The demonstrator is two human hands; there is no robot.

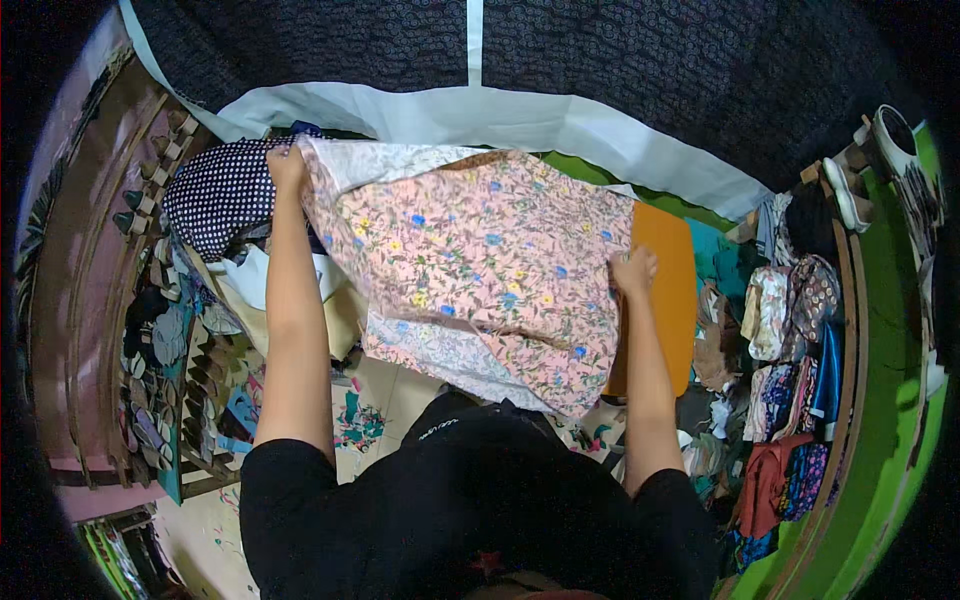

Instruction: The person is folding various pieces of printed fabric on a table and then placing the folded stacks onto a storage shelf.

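A pink floral cloth (480, 245) with blue and yellow flowers is spread between my two hands, its paler underside showing along the far edge and at a folded lower part. At its far left corner my left hand (287, 168) is closed on the fabric. My right hand (632, 272) pinches the cloth's right edge, over an orange board (662, 300). The cloth covers the left part of that board. Just left of my left hand lies a dark cloth with white dots (215, 195).
White and cream fabric (340, 310) hangs below the dotted cloth. Shelves of folded garments (785, 310) stand on the right, with white shoes (846, 195) above. Racks of shoes (150, 420) line the left. Coloured scraps (358, 422) litter the tiled floor. A dark patterned curtain (620, 60) hangs behind.
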